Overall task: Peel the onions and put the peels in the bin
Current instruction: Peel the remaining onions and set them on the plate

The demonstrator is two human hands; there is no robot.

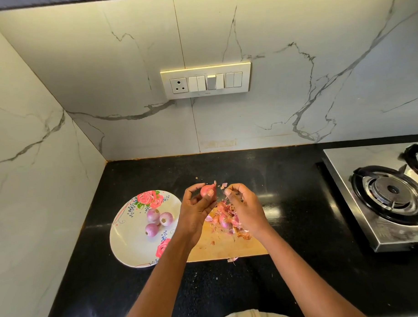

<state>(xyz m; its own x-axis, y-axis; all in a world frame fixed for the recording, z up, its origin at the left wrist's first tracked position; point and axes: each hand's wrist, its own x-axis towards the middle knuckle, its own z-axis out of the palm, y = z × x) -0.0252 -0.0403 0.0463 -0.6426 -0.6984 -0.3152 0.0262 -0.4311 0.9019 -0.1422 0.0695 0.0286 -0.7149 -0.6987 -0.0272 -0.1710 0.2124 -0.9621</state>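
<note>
My left hand (pixel 196 207) holds a small pink onion (pixel 207 189) between thumb and fingertips, above the far end of a wooden cutting board (pixel 220 245). My right hand (pixel 244 204) hovers just right of it with curled fingers, pinching a bit of onion skin (pixel 224 185). A heap of pink and brown peels (pixel 225 220) lies on the board under my hands. Three peeled onions (pixel 158 220) sit on a white plate (pixel 128 241) with rose prints, left of the board. No bin is in view.
The black countertop (pixel 287 203) meets marble walls at the back and left. A steel gas stove (pixel 389 194) stands at the right. A switch panel (pixel 206 80) is on the back wall. A stray peel (pixel 232 259) lies at the board's near edge.
</note>
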